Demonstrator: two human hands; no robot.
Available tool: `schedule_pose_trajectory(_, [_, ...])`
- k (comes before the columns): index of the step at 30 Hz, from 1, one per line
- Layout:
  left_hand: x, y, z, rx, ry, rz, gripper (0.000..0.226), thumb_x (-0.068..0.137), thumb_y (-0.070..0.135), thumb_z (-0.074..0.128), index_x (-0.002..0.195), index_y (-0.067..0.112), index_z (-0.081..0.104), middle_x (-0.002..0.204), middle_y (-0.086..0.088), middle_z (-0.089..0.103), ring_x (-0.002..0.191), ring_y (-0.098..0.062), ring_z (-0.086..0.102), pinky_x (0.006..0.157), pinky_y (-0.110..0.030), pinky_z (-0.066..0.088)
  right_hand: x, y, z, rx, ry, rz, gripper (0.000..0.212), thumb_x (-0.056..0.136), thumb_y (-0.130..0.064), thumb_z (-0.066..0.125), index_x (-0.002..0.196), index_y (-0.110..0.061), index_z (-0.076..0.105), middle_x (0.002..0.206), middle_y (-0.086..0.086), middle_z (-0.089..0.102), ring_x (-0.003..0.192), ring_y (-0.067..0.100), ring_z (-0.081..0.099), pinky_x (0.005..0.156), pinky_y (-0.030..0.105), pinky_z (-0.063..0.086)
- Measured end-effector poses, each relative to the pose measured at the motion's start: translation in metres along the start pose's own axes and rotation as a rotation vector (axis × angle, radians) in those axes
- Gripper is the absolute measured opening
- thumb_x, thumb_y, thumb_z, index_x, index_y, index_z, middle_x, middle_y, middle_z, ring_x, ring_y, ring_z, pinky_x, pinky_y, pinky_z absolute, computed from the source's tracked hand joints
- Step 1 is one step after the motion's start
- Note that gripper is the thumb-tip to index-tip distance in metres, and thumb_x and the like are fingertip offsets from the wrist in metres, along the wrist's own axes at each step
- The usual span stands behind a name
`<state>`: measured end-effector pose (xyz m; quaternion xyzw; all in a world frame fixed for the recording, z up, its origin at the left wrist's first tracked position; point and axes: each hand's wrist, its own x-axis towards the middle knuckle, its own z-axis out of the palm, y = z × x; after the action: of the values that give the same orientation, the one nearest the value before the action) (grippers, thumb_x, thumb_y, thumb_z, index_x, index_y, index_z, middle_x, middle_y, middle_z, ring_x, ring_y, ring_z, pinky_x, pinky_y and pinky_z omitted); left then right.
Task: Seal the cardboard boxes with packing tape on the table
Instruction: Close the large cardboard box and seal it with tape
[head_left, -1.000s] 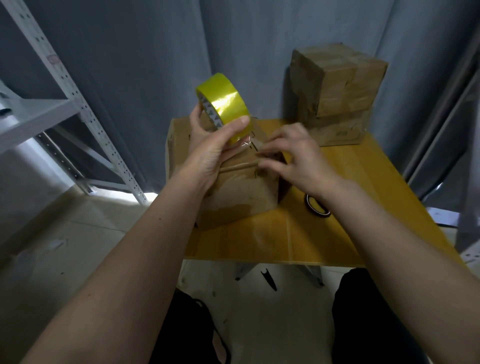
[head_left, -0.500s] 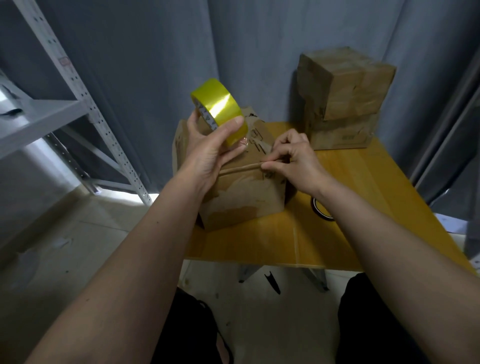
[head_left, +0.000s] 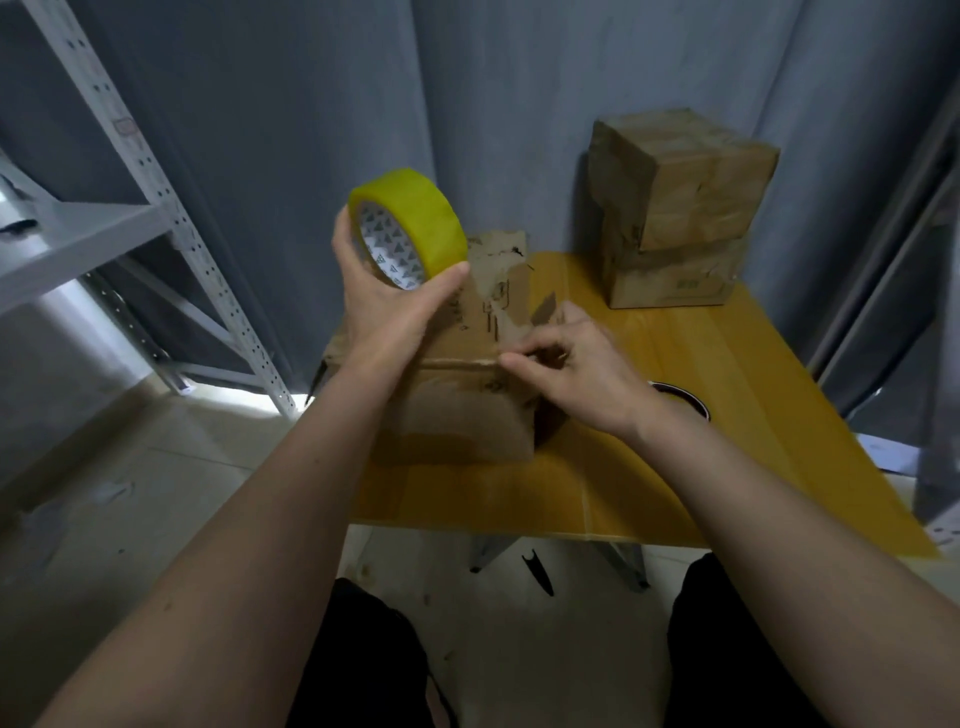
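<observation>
A worn cardboard box (head_left: 467, 415) stands on the left part of the yellow table (head_left: 701, 467). My left hand (head_left: 384, 296) holds a roll of yellow packing tape (head_left: 410, 223) raised above the box's top, thumb on the roll's outer face. My right hand (head_left: 566, 358) pinches at the box's near top edge, fingers closed on the loose tape end there; the clear strip between roll and fingers is barely visible. Two taped boxes (head_left: 675, 208) are stacked at the table's far right.
A dark tape roll (head_left: 685, 402) lies on the table behind my right wrist. A grey metal shelf rack (head_left: 130, 208) stands to the left, grey curtains behind. Black scissors (head_left: 537, 571) lie on the floor under the table's front edge.
My left hand has lifted the tape roll higher and back, away from the box's edge. My right hand stays pinched at the near top edge, shifted slightly right.
</observation>
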<state>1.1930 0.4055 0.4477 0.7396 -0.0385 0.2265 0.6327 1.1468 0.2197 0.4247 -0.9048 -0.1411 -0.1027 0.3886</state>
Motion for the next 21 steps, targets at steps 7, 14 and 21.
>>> schedule_pose_trajectory(7, [0.007,0.015,-0.003,-0.111,-0.305,-0.241,0.106,0.069,0.020,0.088,0.148,0.034,0.020,0.122,-0.008,0.064,0.093,-0.023,0.073,0.072,-0.032,0.061,0.002,0.025,-0.002,0.299,0.208,0.176,0.014,0.095,-0.019,0.057,0.102,-0.014,0.069,0.099,0.006,0.069,0.094,0.016,0.065,0.082,0.029,0.054])
schedule_pose_trajectory(14, [0.015,0.014,0.023,-0.271,-0.343,-0.368,0.090,0.069,0.021,0.088,0.136,0.039,0.031,0.123,-0.007,0.063,0.090,-0.029,0.073,0.071,-0.032,0.060,0.006,0.111,0.011,-0.412,-0.204,0.688,0.061,0.094,-0.013,0.048,0.149,-0.029,0.026,0.152,0.011,0.026,0.141,0.034,0.016,0.114,0.055,0.020])
schedule_pose_trajectory(21, [0.013,0.004,0.023,-0.262,-0.379,-0.370,0.099,0.059,0.025,0.090,0.135,0.040,0.029,0.121,-0.007,0.065,0.091,-0.026,0.074,0.068,-0.029,0.059,0.027,0.124,0.005,-0.209,0.077,0.536,0.051,0.098,-0.006,0.045,0.147,-0.017,0.033,0.154,0.015,0.024,0.139,0.033,0.030,0.109,0.042,0.032])
